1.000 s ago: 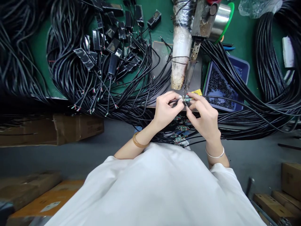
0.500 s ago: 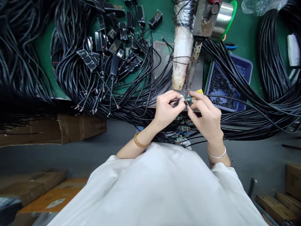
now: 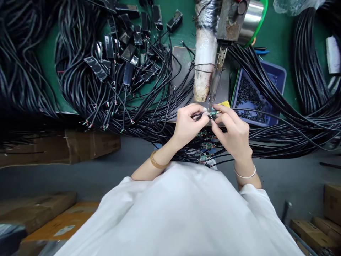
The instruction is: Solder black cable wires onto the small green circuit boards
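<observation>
Under the tip of a soldering iron (image 3: 216,80), a small green circuit board (image 3: 214,112) with coloured wires lies between my hands. My left hand (image 3: 189,122) is closed in a pinch on the end of a black cable (image 3: 196,115) at the board's left side. The index finger and thumb of my right hand (image 3: 232,129) close about the board from the right, and a thin pale wire curves by the thumb. The fingertips partly hide the joint. Just below, several more wired green boards (image 3: 208,145) hang at the table edge among black cables.
A blue bin (image 3: 281,80) of small black pieces stands to the right, with a cable bundle (image 3: 262,76) across it. Black boxes on cables (image 3: 128,73) crowd the left. Behind are a wrapped white tube (image 3: 204,64) and a metal spool (image 3: 250,25). Cartons (image 3: 93,144) sit below.
Both hands stay at the iron tip with almost the same grip. The whole view has shifted very slightly; nothing is visibly let go or picked up.
</observation>
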Demonstrator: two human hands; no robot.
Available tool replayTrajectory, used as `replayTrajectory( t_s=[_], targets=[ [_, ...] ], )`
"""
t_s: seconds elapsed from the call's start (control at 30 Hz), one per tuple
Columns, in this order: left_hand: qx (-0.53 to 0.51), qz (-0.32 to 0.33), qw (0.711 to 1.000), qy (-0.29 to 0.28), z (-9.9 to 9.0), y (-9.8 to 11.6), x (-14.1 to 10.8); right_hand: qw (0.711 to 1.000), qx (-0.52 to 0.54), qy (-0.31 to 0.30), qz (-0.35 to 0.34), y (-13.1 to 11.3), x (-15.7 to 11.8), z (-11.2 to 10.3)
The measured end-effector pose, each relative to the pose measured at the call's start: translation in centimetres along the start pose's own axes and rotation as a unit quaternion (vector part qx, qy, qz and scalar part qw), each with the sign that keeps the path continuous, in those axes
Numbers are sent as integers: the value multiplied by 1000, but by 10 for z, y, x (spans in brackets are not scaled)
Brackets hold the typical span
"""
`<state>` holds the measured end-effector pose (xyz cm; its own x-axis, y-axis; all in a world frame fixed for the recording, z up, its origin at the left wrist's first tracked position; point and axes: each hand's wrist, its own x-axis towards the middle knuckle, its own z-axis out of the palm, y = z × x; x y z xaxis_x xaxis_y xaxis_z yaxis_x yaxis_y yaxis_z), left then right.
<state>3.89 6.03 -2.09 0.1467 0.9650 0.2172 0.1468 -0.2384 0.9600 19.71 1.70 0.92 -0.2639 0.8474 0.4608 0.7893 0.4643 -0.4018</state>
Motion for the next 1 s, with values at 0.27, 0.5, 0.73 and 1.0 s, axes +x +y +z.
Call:
replayTrajectory(
  t_s=[0.27,0.5,0.73,1.0],
  targets=[
    [-9,4,1000,14,0,1,0,1000,-11,10,-7,-2,2,-1],
    [-10,-6,1000,1,-3,4,0,1000,-17,0,-14,-4,1,-1],
    [-7,-31,999,-5,-1,3,-2,1000,-10,1,11,-2,-1,2],
    [-37,-61,997,-8,-1,10,2,1000,-11,17,10,-3,1,1]
  ],
)
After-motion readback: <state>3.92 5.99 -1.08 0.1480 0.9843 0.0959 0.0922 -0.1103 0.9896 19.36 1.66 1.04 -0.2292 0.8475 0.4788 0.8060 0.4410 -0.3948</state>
